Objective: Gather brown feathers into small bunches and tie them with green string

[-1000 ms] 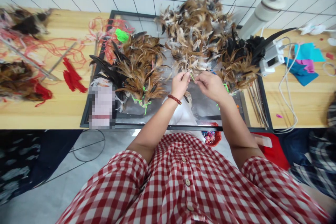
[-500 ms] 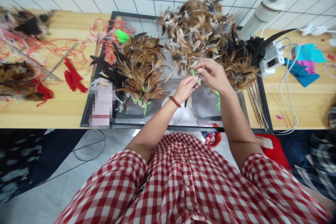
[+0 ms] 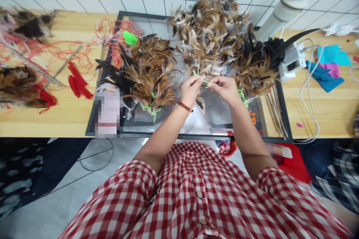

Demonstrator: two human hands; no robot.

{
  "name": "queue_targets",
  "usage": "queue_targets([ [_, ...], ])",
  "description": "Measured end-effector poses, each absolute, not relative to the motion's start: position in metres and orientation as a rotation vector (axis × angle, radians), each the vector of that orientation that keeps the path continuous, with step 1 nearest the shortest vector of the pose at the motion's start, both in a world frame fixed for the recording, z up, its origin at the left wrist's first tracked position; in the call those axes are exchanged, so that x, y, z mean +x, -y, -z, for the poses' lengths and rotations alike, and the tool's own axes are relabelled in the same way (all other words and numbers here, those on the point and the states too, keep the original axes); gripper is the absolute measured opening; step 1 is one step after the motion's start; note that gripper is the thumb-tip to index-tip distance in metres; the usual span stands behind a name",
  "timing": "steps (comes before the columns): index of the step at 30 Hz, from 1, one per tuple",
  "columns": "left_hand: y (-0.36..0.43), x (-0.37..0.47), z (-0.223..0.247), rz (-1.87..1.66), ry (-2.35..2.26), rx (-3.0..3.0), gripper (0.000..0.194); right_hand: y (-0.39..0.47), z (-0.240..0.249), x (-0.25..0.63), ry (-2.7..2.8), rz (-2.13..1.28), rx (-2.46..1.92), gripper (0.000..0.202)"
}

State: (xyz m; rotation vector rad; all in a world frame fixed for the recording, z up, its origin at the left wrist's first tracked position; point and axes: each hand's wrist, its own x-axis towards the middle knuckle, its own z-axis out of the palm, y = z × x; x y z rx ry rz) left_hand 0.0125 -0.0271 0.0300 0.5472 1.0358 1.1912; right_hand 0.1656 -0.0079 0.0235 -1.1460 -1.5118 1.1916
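Between my two hands runs a short piece of bright green yarn (image 3: 198, 75). My left hand (image 3: 191, 90), with a brown bead bracelet at the wrist, pinches it near one end. My right hand (image 3: 223, 87) pinches it from the other side, fingertips close to the left ones. A small feather hangs just below the left fingers; what holds it is hidden. Behind the hands lies a large pile of brown and white feathers (image 3: 207, 33). To the left are brown feather bundles tied with green yarn (image 3: 151, 71); more bundles (image 3: 256, 71) lie beside my right hand.
A black-framed glass panel (image 3: 168, 133) lies on the wooden table. Thin sticks (image 3: 274, 114) rest at its right side, near a white charger (image 3: 291, 61) and bottle (image 3: 284, 13). Green yarn hank (image 3: 130, 38), red yarn (image 3: 80, 81) and scissors-like metal rods lie left. People sit on both sides.
Both hands have lowered or spread slightly; my right hand has moved down level with the left. The green yarn now stretches sideways between them.
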Motion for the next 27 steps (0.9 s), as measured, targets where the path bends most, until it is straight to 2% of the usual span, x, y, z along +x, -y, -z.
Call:
queue_targets([
  [4,0.027,0.009,-0.034,-1.151,-0.803,0.338,0.020,0.005,-0.021,0.171,1.553,-1.218,-1.143,0.062],
  [7,0.027,0.008,-0.029,-1.102,-0.693,0.316,0.021,0.004,-0.019,0.172,1.540,-1.152,-1.138,0.062],
  [11,0.027,0.009,-0.022,-1.067,-0.697,0.361,0.031,0.006,-0.021,0.172,1.497,-1.167,-1.110,0.059],
  [16,0.027,0.013,-0.017,-1.027,-0.761,0.570,0.030,0.010,-0.027,0.169,1.426,-1.154,-0.982,0.052],
  [22,0.030,0.013,-0.014,-0.967,-0.740,0.768,0.030,0.012,-0.033,0.170,1.404,-1.368,-0.935,0.056],
  [27,0.030,0.012,-0.014,-0.976,-0.752,0.908,0.023,0.011,-0.033,0.174,1.437,-1.365,-0.990,0.056],
])
